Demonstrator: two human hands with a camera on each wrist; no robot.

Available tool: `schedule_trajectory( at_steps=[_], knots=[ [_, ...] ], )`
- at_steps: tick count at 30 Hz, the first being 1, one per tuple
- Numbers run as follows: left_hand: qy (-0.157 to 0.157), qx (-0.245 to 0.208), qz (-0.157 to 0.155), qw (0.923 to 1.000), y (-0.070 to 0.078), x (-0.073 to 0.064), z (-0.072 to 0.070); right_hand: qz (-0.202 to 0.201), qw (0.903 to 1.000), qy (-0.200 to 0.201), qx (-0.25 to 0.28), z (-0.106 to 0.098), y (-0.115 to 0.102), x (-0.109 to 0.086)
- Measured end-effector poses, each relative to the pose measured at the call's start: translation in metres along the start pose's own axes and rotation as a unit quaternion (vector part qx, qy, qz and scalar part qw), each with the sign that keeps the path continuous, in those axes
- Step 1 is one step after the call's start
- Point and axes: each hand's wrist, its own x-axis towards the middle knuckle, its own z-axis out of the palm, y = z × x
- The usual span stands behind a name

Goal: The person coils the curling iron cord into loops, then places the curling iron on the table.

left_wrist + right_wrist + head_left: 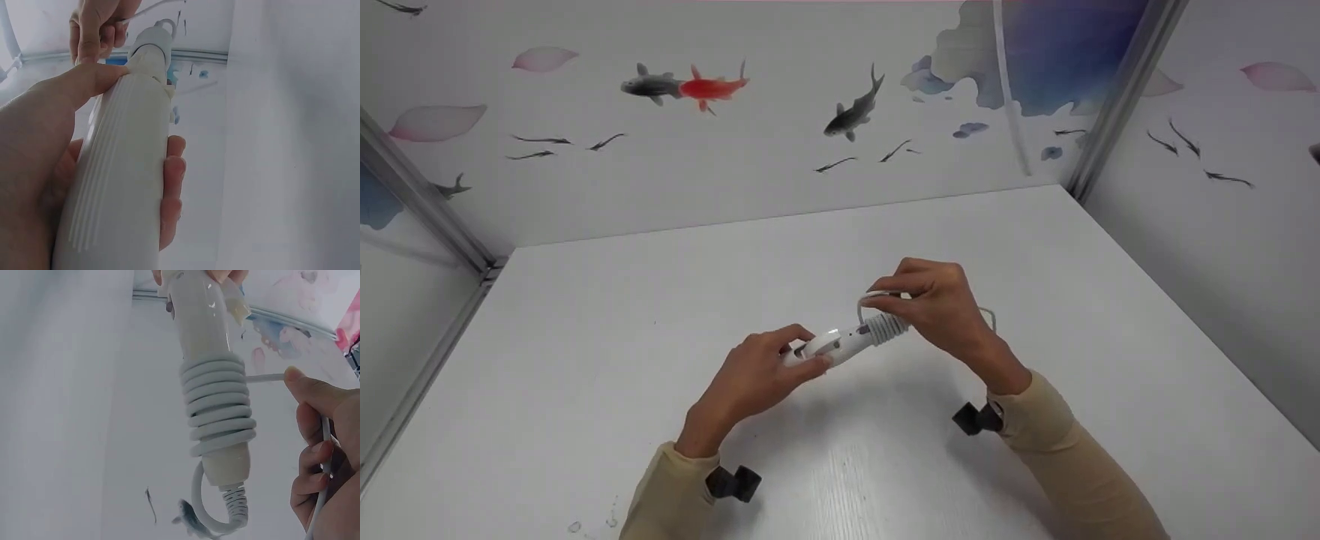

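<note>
A white corded appliance shaped like a curling iron [851, 343] is held above the table, tilted up to the right. My left hand [756, 373] grips its thick body; in the left wrist view the thumb lies along the ridged body [124, 169] and fingertips show on the far side. Several turns of white cord [216, 396] are wound round the narrower handle. Between thumb and fingers, my right hand [943, 306] pinches the cord just off these coils. A stretch of cord [265, 378] runs taut from coil to thumb, then passes through the curled fingers. The plug is hidden.
Underneath is a white table [607, 330], bounded by a back wall [780, 165] printed with fish and petals. A side panel [1207, 195] stands at the right, with metal posts at the corners. Black wrist mounts [977, 418] sit on both sleeves.
</note>
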Motion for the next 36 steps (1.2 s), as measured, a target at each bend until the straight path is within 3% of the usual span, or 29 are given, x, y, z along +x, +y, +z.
schedule_trajectory(
  at_steps=[5,8,14,21,24,28,36],
  knots=[
    [0.032,-0.001,-0.021,0.9993,0.003,0.000,-0.003,-0.066,0.9977,-0.003,-0.017,-0.002,-0.004,-0.002],
    [0.051,0.004,-0.031,0.9982,0.003,0.001,-0.001,-0.070,0.9971,-0.019,-0.023,-0.004,-0.003,-0.003],
    [0.074,0.010,-0.050,0.9959,0.002,0.004,0.001,-0.031,0.9953,-0.088,-0.027,-0.009,-0.003,-0.003],
    [0.093,0.014,-0.056,0.9940,0.002,0.005,0.001,0.048,0.9845,-0.166,-0.033,-0.017,-0.004,0.000],
    [0.096,0.024,-0.057,0.9934,0.002,0.003,0.001,0.098,0.9743,-0.200,-0.034,-0.019,-0.002,0.001],
    [0.105,0.039,-0.056,0.9921,0.001,0.003,0.002,0.165,0.9536,-0.250,-0.032,-0.019,0.005,0.002],
    [0.117,0.031,-0.062,0.9908,0.002,0.004,0.002,0.272,0.9133,-0.301,-0.039,-0.013,0.022,0.004]
  ],
)
